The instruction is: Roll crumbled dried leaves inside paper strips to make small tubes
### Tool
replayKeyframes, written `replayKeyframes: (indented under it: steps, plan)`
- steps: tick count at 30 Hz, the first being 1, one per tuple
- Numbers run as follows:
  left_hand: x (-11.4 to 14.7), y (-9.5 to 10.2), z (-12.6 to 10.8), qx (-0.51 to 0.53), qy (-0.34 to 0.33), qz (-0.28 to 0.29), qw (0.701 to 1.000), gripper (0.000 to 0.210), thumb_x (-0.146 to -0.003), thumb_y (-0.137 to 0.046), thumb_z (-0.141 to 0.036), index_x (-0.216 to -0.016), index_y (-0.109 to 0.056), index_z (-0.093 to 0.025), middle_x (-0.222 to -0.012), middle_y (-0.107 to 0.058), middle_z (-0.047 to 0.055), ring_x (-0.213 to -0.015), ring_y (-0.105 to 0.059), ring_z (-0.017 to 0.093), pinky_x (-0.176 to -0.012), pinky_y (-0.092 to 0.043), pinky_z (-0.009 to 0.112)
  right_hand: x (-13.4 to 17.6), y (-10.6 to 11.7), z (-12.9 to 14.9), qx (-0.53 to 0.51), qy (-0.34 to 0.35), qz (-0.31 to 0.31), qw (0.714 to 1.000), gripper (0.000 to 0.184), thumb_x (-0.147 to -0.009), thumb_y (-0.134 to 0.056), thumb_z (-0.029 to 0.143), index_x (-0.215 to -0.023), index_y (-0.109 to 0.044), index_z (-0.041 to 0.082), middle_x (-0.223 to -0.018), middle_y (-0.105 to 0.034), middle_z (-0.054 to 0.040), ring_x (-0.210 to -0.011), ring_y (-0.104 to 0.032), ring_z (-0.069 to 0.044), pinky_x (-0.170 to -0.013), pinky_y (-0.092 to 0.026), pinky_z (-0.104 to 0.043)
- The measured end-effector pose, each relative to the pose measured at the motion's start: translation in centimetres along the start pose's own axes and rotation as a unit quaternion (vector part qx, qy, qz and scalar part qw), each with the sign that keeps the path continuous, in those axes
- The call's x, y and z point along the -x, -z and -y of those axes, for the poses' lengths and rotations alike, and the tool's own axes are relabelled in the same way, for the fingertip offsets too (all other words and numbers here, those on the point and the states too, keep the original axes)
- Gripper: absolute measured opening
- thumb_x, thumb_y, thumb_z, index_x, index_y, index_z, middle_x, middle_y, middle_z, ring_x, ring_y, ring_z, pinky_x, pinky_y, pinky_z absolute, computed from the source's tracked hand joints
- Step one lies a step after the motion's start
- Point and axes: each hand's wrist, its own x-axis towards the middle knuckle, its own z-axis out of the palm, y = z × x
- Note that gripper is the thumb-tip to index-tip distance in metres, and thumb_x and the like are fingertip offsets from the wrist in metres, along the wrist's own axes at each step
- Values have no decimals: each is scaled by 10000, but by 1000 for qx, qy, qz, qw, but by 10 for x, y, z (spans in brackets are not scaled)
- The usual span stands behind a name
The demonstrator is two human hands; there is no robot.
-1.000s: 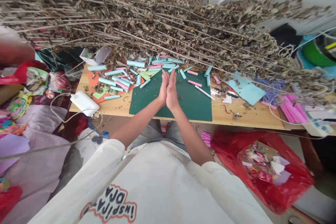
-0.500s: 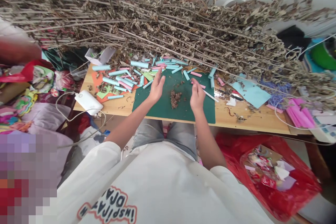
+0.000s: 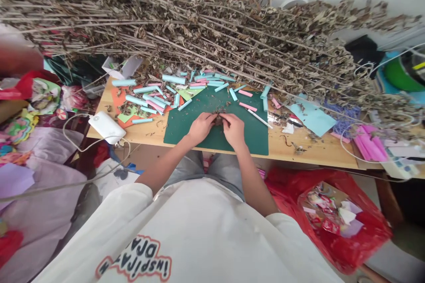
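On the green cutting mat (image 3: 186, 124), my two hands meet over a small pile of crumbled dried leaves (image 3: 218, 120). My left hand (image 3: 202, 127) is closed, its fingertips pinching the leaves from the left. From the right, my right hand (image 3: 233, 130) pinches at the same clump, thumb and fingers together. Much of the pile is hidden behind the fingers. A pink paper tube (image 3: 247, 106) and a thin white stick (image 3: 260, 119) lie just beyond my right hand. Several blue paper tubes (image 3: 174, 79) are scattered along the mat's far edge and to its left.
A big bundle of dried stalks (image 3: 206, 31) spans the back of the wooden table (image 3: 308, 152). At the left is a white power bank (image 3: 106, 127) with a cable. Blue paper (image 3: 312, 115) lies on the right. A red plastic bag (image 3: 358, 247) of scraps stands below the table's right side.
My hands were apart and raised on either side of the leaf pile, the right one by the pink tube. They have come together and closed on the leaves.
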Motion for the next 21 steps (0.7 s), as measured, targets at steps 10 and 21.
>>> replayKeyframes:
  steps: [10, 21]
  plan:
    - [-10, 4, 14, 75, -34, 0, 997, 410, -818, -642, -104, -1225, -619, -150, -1208, -644, 138, -1133, -600, 262, -1003, -487, 431, -12, -9, 3, -18, 20, 48, 998, 281, -798, -614, 183, -1062, -710, 184, -1075, -667, -112, -971, -645, -252, -912, -539, -411]
    - [-20, 14, 18, 133, 17, -50, 990, 415, -851, -618, -144, -1266, -608, -163, -1261, -627, 132, -1110, -627, 241, -903, -551, 367, -36, 3, -11, -180, -76, -1, 981, 310, -787, -596, 210, -1068, -728, 209, -1219, -675, -88, -818, -692, -199, -797, -585, -384]
